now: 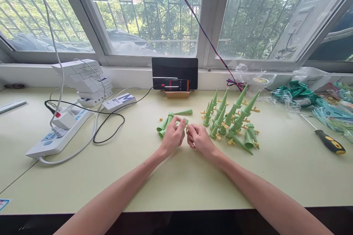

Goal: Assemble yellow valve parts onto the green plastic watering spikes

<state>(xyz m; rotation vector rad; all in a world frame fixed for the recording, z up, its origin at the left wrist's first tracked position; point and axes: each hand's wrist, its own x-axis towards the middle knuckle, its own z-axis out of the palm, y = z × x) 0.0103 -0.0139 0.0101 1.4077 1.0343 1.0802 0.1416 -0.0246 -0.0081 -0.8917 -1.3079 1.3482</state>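
Above the table, my left hand (172,135) is closed around a green plastic watering spike (186,121), mostly hidden by the fingers. Close beside it, my right hand (200,138) pinches a small yellow valve (187,129) at the fingertips, near the spike's end; whether the two are joined I cannot tell. Several loose green spikes (166,122) lie just behind and left of my left hand. Right of my right hand is a cluster of green spikes with yellow valves (232,115), many upright with tips pointing up, a few lying down.
A phone (177,85) leans against a dark tablet (174,67) at the back. Left are a power strip (59,137), cables and stacked white boxes (91,77). Right lie a screwdriver (329,141), clear wrap and green plastic bags (298,93). Windows line the back.
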